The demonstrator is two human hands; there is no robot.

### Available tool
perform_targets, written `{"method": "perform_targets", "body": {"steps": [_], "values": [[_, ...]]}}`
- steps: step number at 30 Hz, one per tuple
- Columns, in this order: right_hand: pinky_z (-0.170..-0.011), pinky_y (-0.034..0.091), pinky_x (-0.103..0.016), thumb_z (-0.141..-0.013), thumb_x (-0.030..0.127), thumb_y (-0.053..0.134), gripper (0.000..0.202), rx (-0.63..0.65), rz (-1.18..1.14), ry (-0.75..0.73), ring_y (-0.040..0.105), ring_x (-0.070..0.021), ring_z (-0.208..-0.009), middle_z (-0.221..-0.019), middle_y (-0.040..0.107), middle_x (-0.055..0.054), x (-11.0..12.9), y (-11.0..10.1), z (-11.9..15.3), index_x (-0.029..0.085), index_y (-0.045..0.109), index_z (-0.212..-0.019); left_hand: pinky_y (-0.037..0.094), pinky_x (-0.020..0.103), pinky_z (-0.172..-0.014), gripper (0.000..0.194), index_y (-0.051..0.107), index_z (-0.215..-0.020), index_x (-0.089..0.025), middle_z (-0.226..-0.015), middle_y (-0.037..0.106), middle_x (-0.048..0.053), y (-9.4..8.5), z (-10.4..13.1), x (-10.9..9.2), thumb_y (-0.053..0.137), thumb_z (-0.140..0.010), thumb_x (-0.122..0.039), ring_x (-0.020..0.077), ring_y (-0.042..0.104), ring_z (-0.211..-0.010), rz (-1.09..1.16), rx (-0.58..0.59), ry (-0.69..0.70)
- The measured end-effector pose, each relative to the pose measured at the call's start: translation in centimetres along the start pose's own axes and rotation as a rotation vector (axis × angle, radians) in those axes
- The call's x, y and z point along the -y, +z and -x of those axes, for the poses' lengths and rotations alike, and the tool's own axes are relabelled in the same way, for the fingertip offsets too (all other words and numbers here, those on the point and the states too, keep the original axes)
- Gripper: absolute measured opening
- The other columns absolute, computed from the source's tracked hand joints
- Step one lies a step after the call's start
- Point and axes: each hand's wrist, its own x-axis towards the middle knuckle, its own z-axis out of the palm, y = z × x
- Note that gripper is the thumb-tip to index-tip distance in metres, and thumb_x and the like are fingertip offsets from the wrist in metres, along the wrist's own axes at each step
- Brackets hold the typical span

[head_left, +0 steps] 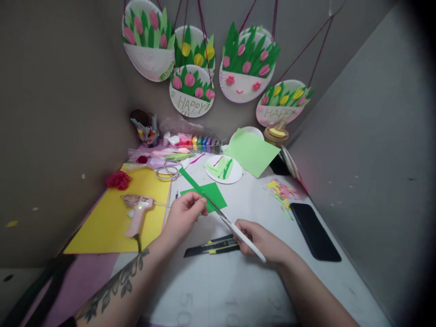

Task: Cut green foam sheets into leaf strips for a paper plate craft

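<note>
My left hand [186, 211] is closed, fingertips pinched on a narrow green paper strip [191, 178] that sticks up and to the left. My right hand [254, 238] grips white-handled scissors [242, 235], whose blades point up-left and reach the strip beside my left fingertips. Behind the blades a green paper sheet [216, 194] lies on the white table. Below the scissors are black-and-yellow utility knives [218, 245], partly hidden by my right hand.
A pink glue gun [140, 215] rests on yellow paper [98, 231] at left. A phone [315, 231] lies at right. Farther back are a plate of green cuttings [235, 175], light green paper [252, 152] and wire rings [166, 172]. Paper-plate baskets [247, 88] hang above.
</note>
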Motion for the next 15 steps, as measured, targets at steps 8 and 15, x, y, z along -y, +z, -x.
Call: {"method": "perform_targets", "body": {"steps": [8,15], "values": [[-0.050,0.029,-0.019,-0.057,0.012,0.062,0.021,0.005,-0.007,-0.016,0.044,-0.0080,-0.057,-0.063,0.054,0.006,-0.16,-0.09,-0.21,0.019,0.048,-0.072,0.032,0.020,-0.048,0.021,0.055,-0.065,-0.018,-0.055,0.059,-0.003,0.07,0.01,0.33,0.057,-0.079,-0.033,0.0078,0.041,-0.047,-0.006,0.036,0.013],[-0.049,0.029,-0.020,-0.056,0.014,0.063,0.022,0.002,-0.026,-0.011,0.043,-0.0079,-0.055,-0.060,0.052,0.007,-0.06,-0.21,-0.23,0.019,0.047,-0.070,0.033,0.020,-0.049,0.021,0.056,-0.067,-0.017,-0.056,0.060,-0.003,0.06,0.07,0.26,0.057,-0.080,-0.034,0.0076,0.042,-0.048,-0.023,0.019,0.040]]}}
